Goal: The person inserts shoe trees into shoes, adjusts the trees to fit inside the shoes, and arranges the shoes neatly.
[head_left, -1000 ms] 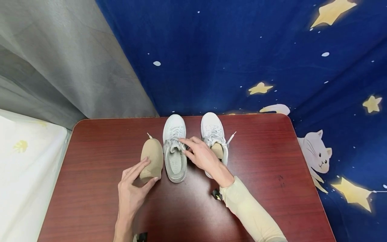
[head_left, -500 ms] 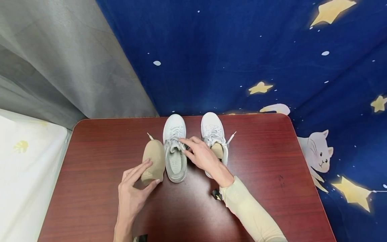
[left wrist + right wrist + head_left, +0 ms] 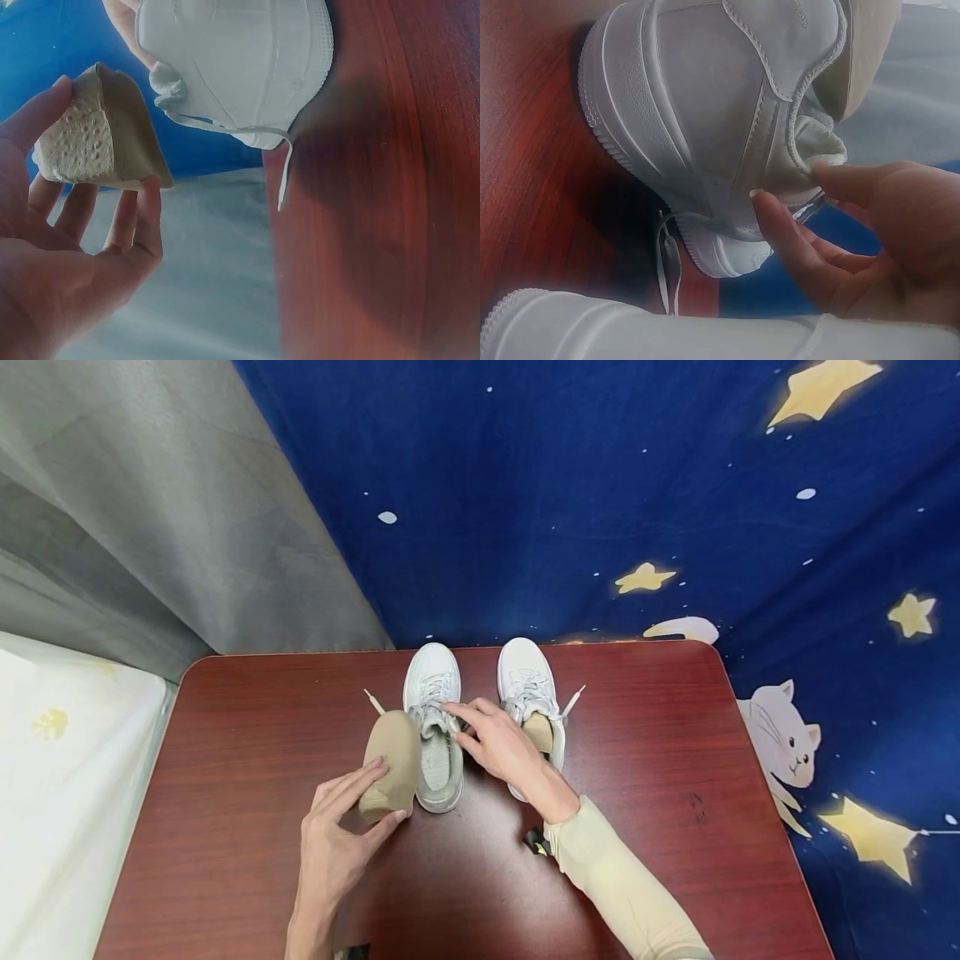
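My left hand [image 3: 337, 835] pinches a beige molded shoe insert [image 3: 393, 760] between thumb and fingertips. In the left wrist view, the insert [image 3: 86, 139] shows a dimpled end and is held raised, apart from the shoe. Its rounded end overlaps the near left edge of the left white sneaker [image 3: 438, 777] in the head view. My right hand [image 3: 510, 752] holds that sneaker by its collar near the tongue. In the right wrist view, the thumb and a finger are right at the collar edge of the sneaker [image 3: 712, 112], with the other fingers partly hidden behind.
A second white sneaker [image 3: 525, 668] stands to the right, partly behind my right wrist, with a beige insert [image 3: 537, 732] in its opening. Loose lace ends [image 3: 573, 700] stick out sideways. Blue and grey curtains [image 3: 525, 527] hang behind the dark red table [image 3: 645, 760].
My left hand has moved a little to the right with the shoe insert, bringing it over the left sneaker's edge in view. The right hand and both sneakers have stayed put.
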Motion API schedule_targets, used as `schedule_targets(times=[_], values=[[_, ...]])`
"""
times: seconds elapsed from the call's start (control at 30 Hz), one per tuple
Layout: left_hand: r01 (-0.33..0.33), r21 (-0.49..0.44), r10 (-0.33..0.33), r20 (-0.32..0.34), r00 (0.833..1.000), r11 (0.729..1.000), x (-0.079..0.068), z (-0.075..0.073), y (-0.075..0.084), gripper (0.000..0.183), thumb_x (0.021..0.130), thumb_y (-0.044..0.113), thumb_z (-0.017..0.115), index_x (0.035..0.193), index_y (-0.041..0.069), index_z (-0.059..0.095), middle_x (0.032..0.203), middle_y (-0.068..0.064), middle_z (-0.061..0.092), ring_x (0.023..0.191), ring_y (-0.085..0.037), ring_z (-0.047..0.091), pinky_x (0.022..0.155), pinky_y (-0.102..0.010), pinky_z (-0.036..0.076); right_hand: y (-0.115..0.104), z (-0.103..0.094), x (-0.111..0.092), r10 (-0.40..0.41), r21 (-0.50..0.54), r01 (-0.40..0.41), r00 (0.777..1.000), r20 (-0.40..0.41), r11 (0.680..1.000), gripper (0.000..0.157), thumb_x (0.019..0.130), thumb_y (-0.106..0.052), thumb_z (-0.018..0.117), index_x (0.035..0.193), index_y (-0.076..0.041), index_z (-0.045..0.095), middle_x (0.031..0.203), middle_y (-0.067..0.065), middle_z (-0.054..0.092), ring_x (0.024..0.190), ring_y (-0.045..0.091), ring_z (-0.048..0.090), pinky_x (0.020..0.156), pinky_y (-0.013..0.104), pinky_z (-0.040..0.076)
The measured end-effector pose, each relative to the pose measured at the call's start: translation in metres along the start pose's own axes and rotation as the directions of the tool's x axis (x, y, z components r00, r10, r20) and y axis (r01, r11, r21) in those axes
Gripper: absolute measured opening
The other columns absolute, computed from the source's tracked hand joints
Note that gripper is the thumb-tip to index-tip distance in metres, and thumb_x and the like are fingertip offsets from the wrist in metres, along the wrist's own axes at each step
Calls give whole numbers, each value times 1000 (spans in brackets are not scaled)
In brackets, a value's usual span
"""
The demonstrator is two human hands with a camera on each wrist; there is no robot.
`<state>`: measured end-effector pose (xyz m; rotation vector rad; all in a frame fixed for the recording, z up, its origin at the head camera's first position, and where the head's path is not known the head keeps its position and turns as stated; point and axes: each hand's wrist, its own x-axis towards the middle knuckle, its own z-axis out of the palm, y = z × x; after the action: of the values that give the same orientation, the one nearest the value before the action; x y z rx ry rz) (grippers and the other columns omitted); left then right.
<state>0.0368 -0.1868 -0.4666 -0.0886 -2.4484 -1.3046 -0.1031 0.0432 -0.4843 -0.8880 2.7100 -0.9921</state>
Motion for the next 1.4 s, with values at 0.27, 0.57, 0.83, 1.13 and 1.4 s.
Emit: schedule_targets(times=[0.27, 0.57, 0.83, 1.13, 1.4], values=[[-23, 7, 23, 3, 1000, 1000, 0, 1, 4, 67, 60, 6, 94, 122, 18, 73, 125, 1, 68, 104, -14, 54, 92, -16, 38, -1, 0, 0, -4, 8, 4, 1000, -5, 1000, 45, 96, -21, 67, 140, -25, 58, 109, 5, 63, 87, 9, 68, 78, 30, 53], [-40, 25, 40, 24, 999, 999, -1, 6, 11, 65, 61, 11, 94, 122, 20, 73, 126, 3, 68, 100, -12, 54, 85, -16, 38, 1, 0, -1, -12, 8, 12, 1000, -12, 1000, 46, 96, -20, 67, 140, -24, 58, 109, 5, 63, 86, 7, 67, 77, 29, 52], [-47, 33, 45, 33, 998, 998, -2, 10, 15, 65, 62, 14, 94, 122, 22, 72, 125, 5, 68, 97, -10, 53, 73, -20, 42, 1, 1, -1, -9, -3, 9, 1000, -11, 1000, 46, 96, -21, 67, 140, -25, 58, 108, 4, 63, 85, 5, 66, 77, 28, 52], [-53, 6, 53, 45, 998, 999, -2, 12, 17, 65, 62, 15, 95, 122, 21, 72, 124, 4, 68, 98, -11, 53, 75, -13, 43, 1, 1, -1, -16, -10, 16, 1000, -18, 1000, 46, 96, -21, 67, 140, -25, 58, 107, 4, 63, 84, 4, 66, 75, 27, 52], [-63, -7, 63, 67, 996, 998, 0, 13, 19, 64, 62, 19, 95, 122, 23, 73, 123, 6, 69, 101, -12, 54, 79, -14, 44, 1, 2, -1, -13, -8, 13, 1000, -19, 1000, 46, 96, -21, 67, 140, -24, 58, 109, 4, 63, 84, 5, 66, 75, 27, 52]])
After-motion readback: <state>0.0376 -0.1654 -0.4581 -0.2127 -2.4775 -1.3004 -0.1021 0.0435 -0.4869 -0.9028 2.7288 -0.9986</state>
